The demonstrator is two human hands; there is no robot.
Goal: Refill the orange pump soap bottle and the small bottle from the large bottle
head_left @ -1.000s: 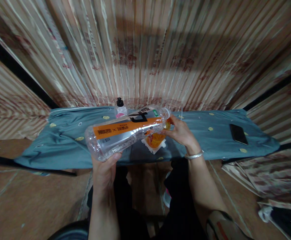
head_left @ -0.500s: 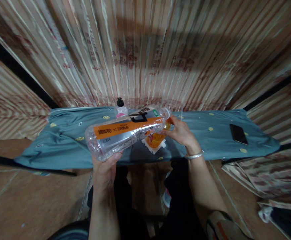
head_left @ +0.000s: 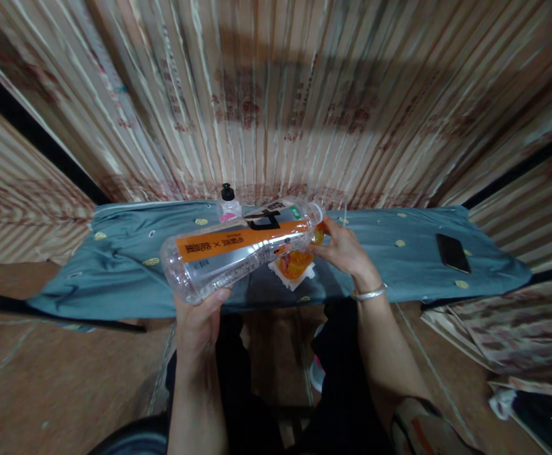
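A large clear plastic bottle (head_left: pixel 238 241) with an orange and silver label lies tilted across the middle, its mouth end to the right and slightly higher in view. My left hand (head_left: pixel 201 316) is closed under its base end, with the thumb on the near side. At the neck end, my right hand (head_left: pixel 345 249) has thumb and fingers around the narrow upper part of an amber see-through container (head_left: pixel 295 264). Most of that container is hidden behind the large bottle. White paper or cloth (head_left: pixel 291 282) lies under it.
A small clear bottle with a black cap (head_left: pixel 227 201) stands behind the large bottle. A dark phone (head_left: pixel 453 253) lies on the right of the blue cloth-covered table (head_left: pixel 380 278). Striped curtains (head_left: pixel 276 114) hang behind, and dark frame poles (head_left: pixel 34 133) slant at both sides.
Both hands and the large bottle keep nearly the same position. The view has shifted only very slightly.
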